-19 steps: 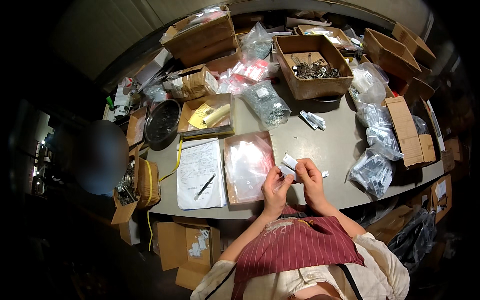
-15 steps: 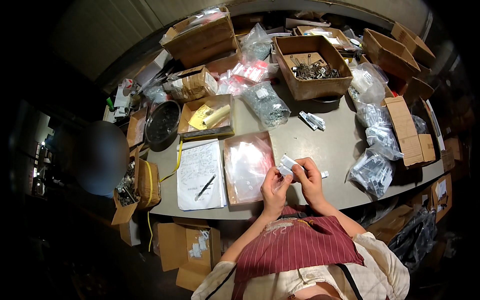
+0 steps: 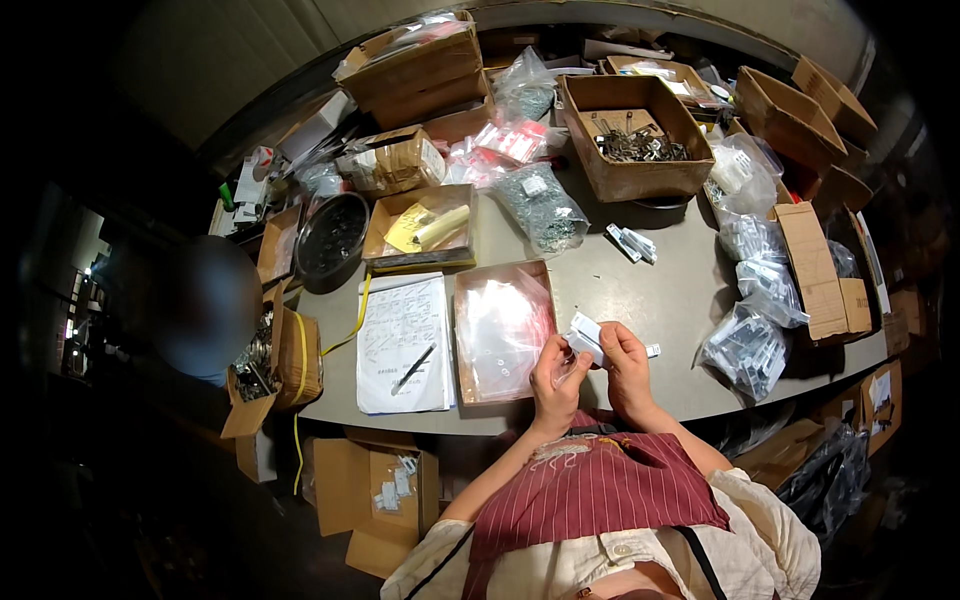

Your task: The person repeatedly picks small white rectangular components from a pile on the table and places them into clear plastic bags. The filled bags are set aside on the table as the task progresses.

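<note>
Close to the table's near edge, my left hand [image 3: 555, 390] pinches a small clear plastic bag [image 3: 567, 369]. Beside it, my right hand [image 3: 627, 372] has its fingers closed on a few pale, narrow metal pieces [image 3: 584, 336], which stick up between the two hands. Their lower ends are at the bag's mouth; whether they are inside it I cannot tell. Just left of my hands is a shallow cardboard box [image 3: 503, 335] of flat clear bags. One more pale piece [image 3: 653, 351] lies on the table right of my right hand.
Several similar pieces [image 3: 632, 243] lie farther back, below a deep cardboard box [image 3: 640, 180] of metal parts. Filled clear bags [image 3: 745, 345] line the right side. At left are written sheets [image 3: 395, 375] with a pen [image 3: 412, 369], a black bowl [image 3: 332, 243] and an open box [image 3: 420, 262].
The pale pieces have tilted and come closer to the bag between my hands. My right fingers have shifted slightly down around them. The whole view has shifted a little.
</note>
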{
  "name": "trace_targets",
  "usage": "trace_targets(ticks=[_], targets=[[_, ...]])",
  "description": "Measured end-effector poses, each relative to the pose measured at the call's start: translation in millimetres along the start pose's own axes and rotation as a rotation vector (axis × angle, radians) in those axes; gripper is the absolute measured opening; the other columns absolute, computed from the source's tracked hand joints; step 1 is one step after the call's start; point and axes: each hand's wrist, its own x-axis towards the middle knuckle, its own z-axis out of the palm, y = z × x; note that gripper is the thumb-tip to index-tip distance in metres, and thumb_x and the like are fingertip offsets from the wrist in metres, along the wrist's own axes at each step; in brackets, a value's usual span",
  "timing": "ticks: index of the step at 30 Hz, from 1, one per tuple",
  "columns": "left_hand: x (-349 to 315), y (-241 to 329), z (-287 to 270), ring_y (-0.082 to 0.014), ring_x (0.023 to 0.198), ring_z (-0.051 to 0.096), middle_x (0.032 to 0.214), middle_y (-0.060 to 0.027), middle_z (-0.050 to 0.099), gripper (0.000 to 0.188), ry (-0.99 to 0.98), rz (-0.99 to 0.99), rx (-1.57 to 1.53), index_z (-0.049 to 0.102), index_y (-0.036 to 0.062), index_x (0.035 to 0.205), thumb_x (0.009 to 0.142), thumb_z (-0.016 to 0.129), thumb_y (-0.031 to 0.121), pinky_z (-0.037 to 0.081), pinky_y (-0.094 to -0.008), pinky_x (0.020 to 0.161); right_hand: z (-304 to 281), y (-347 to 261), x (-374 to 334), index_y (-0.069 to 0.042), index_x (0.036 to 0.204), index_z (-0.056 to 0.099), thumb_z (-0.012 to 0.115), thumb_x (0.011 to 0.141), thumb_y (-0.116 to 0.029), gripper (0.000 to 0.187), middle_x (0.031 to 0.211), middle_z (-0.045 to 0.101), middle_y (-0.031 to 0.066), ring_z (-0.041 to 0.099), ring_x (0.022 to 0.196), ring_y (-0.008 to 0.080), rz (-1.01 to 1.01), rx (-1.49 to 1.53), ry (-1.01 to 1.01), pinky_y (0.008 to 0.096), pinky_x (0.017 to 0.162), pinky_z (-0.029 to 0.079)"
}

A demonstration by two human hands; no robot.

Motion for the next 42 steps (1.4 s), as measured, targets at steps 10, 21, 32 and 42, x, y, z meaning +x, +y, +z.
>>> trace_targets(ticks=[10, 21, 32, 42], targets=[[1.9, -1.9, 0.2, -0.0119, 0.092, 0.061, 0.099, -0.0068, 0.064, 0.015, 0.043, -0.035, -0.065, 0.055, -0.0008, 0.108, 0.097, 0.062, 0.005, 0.051, -0.0266, 0.082, 0.4, -6.4, 0.5, 0.000, 0.099, 0.061, 0.056, 0.103, -0.022, 0.022, 0.093, 0.052, 0.0015, 0.051, 0.076, 0.0082, -0.212, -0.299, 0.002, 0.0239, 0.067, 0.044], [3.3, 7.6, 1.1, -0.0111, 0.091, 0.060, 0.097, -0.0060, 0.063, 0.013, 0.036, -0.081, -0.092, 0.054, -0.0001, 0.105, 0.097, 0.062, 0.007, 0.050, -0.0259, 0.080, 5.6, -6.7, 0.4, 0.004, 0.100, 0.062, 0.056, 0.103, -0.017, 0.021, 0.095, 0.053, 0.0049, 0.058, 0.077, 0.0109, -0.303, -0.382, -0.026, 0.0251, 0.065, 0.049], [10.2, -9.4, -11.0, -0.0117, 0.096, 0.061, 0.103, -0.0053, 0.063, 0.011, 0.091, -0.206, -0.276, 0.055, -0.0008, 0.108, 0.098, 0.059, 0.003, 0.051, -0.0253, 0.085, 9.7, -20.8, 0.9, 0.000, 0.108, 0.065, 0.064, 0.092, -0.007, 0.017, 0.098, 0.057, 0.0086, 0.058, 0.081, 0.0175, -0.488, -0.762, -0.097, 0.0286, 0.071, 0.048], [21.6, -2.9, -43.0, -0.0133, 0.088, 0.065, 0.100, -0.0036, 0.065, 0.025, -0.286, -0.409, -0.126, 0.062, 0.0025, 0.116, 0.091, 0.064, 0.004, 0.053, -0.0290, 0.073, -18.7, -68.7, 19.8, 0.001, 0.108, 0.069, 0.074, 0.087, -0.012, 0.026, 0.100, 0.064, 0.0061, 0.059, 0.086, 0.0138, -0.288, -0.643, -0.325, 0.0269, 0.075, 0.046]])
